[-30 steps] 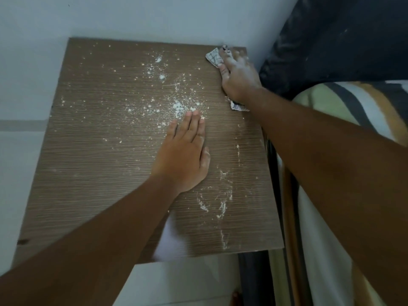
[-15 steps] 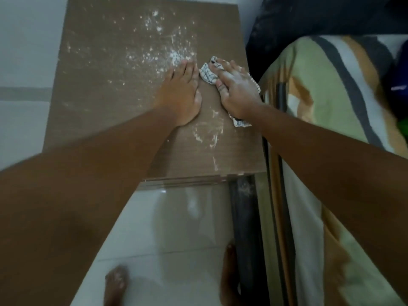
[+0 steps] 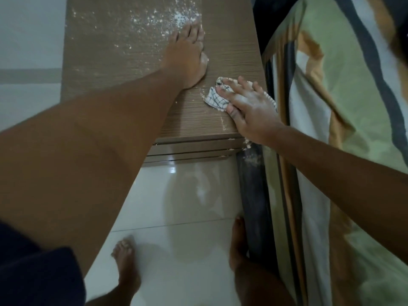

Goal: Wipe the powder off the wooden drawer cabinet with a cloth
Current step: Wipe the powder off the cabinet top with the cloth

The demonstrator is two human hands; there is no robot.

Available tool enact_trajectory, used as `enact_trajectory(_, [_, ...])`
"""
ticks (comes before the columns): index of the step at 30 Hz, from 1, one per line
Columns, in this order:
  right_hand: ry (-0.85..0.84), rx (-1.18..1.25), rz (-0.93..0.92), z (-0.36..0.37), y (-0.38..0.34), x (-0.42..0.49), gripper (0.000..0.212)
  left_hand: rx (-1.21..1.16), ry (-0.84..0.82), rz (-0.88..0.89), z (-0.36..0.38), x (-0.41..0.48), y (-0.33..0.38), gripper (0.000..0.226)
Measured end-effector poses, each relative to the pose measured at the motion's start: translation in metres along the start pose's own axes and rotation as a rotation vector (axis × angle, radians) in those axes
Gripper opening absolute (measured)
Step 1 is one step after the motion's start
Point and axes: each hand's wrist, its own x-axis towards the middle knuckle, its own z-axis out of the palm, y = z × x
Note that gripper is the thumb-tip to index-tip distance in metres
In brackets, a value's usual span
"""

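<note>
The wooden drawer cabinet [image 3: 99, 69] fills the upper middle, its brown top scattered with white powder [image 3: 154, 18], thickest near the far edge. My left hand [image 3: 187, 56] lies flat and open on the top, fingertips at the powder patch. My right hand [image 3: 249, 111], dusted white, presses a crumpled white checked cloth [image 3: 215, 97] onto the top near the front right corner. A thin trail of powder [image 3: 223, 123] runs to the front edge. Some powder clings to the drawer fronts [image 3: 192, 149] below that corner.
A bed with a striped green, white and orange cover [image 3: 342, 129] stands tight against the cabinet's right side. A dark bed frame [image 3: 254, 195] runs down beside it. Glossy white floor tiles [image 3: 187, 272] lie below, with my bare feet [image 3: 127, 268] on them. A pale wall is at left.
My right hand has dragged the cloth from the far right corner toward the front right corner. The left hand stays flat. The view has tilted down, showing floor and feet.
</note>
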Motion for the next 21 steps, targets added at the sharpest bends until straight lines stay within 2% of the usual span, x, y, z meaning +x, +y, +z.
enact_trajectory(8, [0.077,0.047,-0.077,0.012,-0.011,-0.036,0.043,-0.005,-0.003,-0.003,-0.001,0.001,-0.002,0.064])
enact_trajectory(14, [0.156,0.078,-0.182,0.024,-0.022,-0.064,0.058,-0.017,-0.010,-0.001,-0.002,0.001,-0.004,0.063])
enact_trajectory(19, [0.073,0.138,-0.314,0.029,-0.033,-0.083,0.063,-0.044,-0.011,0.001,-0.006,0.001,-0.003,0.063])
enact_trajectory(21, [0.034,0.239,-0.318,0.024,-0.040,-0.082,0.051,-0.060,-0.013,-0.004,-0.008,0.001,-0.003,0.064])
